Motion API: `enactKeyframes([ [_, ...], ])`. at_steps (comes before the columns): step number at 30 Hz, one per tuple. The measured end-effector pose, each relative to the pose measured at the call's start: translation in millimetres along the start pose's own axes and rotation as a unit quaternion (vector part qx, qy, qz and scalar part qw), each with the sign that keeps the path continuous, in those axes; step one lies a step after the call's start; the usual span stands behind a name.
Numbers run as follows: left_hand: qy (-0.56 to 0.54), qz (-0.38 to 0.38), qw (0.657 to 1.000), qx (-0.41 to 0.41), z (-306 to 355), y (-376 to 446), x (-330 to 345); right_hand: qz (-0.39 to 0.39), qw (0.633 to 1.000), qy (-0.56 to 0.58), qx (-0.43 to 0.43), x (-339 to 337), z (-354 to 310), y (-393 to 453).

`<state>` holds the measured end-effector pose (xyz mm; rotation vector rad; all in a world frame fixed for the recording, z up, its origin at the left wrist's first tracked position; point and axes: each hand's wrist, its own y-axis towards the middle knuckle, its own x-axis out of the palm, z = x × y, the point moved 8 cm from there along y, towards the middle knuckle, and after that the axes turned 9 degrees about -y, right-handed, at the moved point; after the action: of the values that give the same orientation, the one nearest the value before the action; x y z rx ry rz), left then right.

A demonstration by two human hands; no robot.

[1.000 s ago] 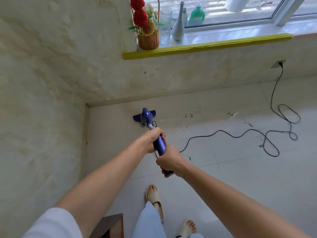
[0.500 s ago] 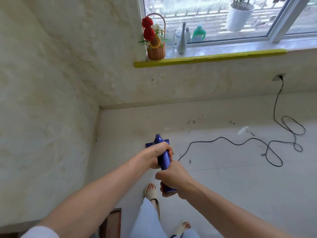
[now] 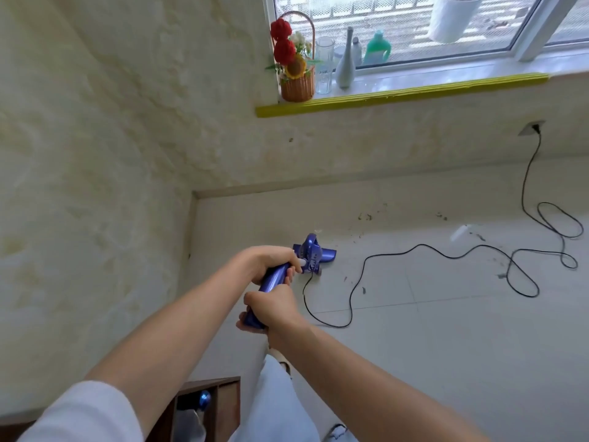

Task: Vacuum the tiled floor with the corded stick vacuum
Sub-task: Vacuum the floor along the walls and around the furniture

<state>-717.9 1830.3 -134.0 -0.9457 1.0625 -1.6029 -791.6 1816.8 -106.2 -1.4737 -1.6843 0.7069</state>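
I count one vacuum (image 3: 314, 255), with one cord (image 3: 414, 250) running to one socket (image 3: 531, 128). Two hands grip it: left hand (image 3: 271, 261), right hand (image 3: 271, 309). On the sill (image 3: 398, 92) I log one basket (image 3: 297, 86) holding two red flowers (image 3: 282, 39) and one sunflower (image 3: 294, 67), one glass (image 3: 324, 67), one vase (image 3: 345, 63) and one green bottle (image 3: 377, 49). Beyond the window, one white pot (image 3: 452, 15). One foot (image 3: 334, 432) is partly visible at the bottom edge.

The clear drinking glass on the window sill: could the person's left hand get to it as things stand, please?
Probably not right now: the left hand grips the blue stick vacuum low over the floor, while the clear drinking glass stands high on the sill, wedged between the wicker flower basket and the pale vase.
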Motion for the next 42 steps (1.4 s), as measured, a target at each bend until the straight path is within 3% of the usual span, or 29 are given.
enactKeyframes([
  [12,0.015,-0.024,0.999,0.028,75,88,-28,0.095,0.993,-0.076,0.001,-23,-56,80],
  [23,0.012,-0.043,0.997,0.057,141,126,-20,0.137,0.985,-0.099,0.032,-56,-102,129],
  [32,-0.044,-0.05,0.996,0.053,123,119,9,0.155,0.972,-0.169,0.043,-85,-87,108],
  [42,-0.087,-0.056,0.994,0.031,69,65,92,0.161,0.961,-0.223,0.041,-144,-60,10],
])
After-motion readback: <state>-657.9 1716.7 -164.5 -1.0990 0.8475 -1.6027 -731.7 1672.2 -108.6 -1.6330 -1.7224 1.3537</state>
